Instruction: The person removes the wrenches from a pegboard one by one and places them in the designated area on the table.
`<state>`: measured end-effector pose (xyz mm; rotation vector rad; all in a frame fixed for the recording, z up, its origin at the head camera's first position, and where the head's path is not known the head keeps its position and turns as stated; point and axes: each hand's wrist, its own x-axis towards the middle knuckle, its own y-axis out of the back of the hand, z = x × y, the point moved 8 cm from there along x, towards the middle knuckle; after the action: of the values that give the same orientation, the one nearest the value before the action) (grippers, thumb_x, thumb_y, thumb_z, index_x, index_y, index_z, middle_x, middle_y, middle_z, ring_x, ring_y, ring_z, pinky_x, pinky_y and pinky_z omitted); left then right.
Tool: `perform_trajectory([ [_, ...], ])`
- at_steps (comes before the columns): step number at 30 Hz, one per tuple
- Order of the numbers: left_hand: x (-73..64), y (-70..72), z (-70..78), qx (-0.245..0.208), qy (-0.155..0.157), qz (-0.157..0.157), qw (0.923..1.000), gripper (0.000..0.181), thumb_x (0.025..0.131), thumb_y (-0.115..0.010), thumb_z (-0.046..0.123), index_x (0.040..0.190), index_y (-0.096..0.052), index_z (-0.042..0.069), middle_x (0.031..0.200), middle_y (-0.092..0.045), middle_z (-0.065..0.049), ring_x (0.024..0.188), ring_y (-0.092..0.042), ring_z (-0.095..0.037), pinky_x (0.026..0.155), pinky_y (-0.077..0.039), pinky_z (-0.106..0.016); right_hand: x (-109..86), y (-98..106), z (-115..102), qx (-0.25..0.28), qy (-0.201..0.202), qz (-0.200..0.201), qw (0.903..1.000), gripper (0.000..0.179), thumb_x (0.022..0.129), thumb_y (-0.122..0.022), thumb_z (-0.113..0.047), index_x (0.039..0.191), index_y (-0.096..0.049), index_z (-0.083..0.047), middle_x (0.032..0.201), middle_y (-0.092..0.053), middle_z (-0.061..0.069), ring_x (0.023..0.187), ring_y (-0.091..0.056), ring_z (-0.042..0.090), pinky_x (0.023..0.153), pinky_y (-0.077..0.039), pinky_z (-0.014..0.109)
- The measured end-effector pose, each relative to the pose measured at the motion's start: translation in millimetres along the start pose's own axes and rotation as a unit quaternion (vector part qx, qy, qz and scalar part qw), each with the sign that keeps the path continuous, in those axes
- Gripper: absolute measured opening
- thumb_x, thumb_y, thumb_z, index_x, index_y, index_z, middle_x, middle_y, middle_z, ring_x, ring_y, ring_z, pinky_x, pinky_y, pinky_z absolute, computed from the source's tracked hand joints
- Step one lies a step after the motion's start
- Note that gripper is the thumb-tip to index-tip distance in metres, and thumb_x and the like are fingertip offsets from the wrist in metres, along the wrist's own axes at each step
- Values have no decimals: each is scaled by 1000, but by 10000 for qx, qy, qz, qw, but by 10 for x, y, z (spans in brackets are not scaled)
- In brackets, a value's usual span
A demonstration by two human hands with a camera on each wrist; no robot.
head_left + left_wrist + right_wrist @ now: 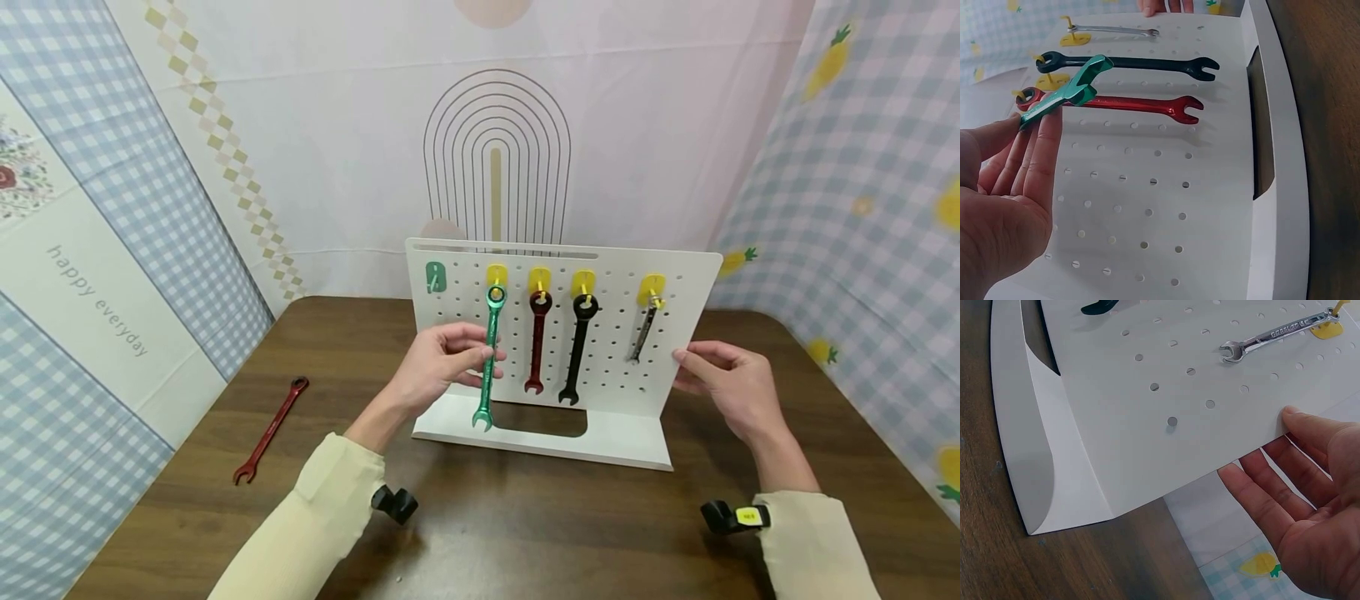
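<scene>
My left hand pinches a green combination wrench between thumb and fingers. The wrench hangs ring end up, its ring overlapping a yellow hook in the head view, with the open jaw pointing down. In the left wrist view the green wrench tilts out from the board. My right hand grips the right edge of a white pegboard, thumb in front and fingers behind. Beside the green wrench, a red wrench, a black wrench and a small silver wrench hang on yellow hooks.
Another red wrench lies on the brown wooden table, left of the pegboard. A green hook at the board's upper left carries nothing. Patterned cloth hangs behind and at both sides of the table.
</scene>
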<state>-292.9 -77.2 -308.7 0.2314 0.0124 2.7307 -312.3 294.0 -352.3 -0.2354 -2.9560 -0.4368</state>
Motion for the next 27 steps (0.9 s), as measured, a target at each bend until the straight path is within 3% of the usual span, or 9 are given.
perform_trajectory([
  [27, -67, 49, 44, 0, -202, -74, 9998, 32, 90, -66, 13, 115, -60, -6, 102, -71, -13, 86, -70, -30, 76, -58, -45, 5, 4, 1, -3, 88, 1, 10000, 46, 83, -73, -33, 110, -66, 4, 87, -70, -7, 76, -71, 17, 69, -59, 36],
])
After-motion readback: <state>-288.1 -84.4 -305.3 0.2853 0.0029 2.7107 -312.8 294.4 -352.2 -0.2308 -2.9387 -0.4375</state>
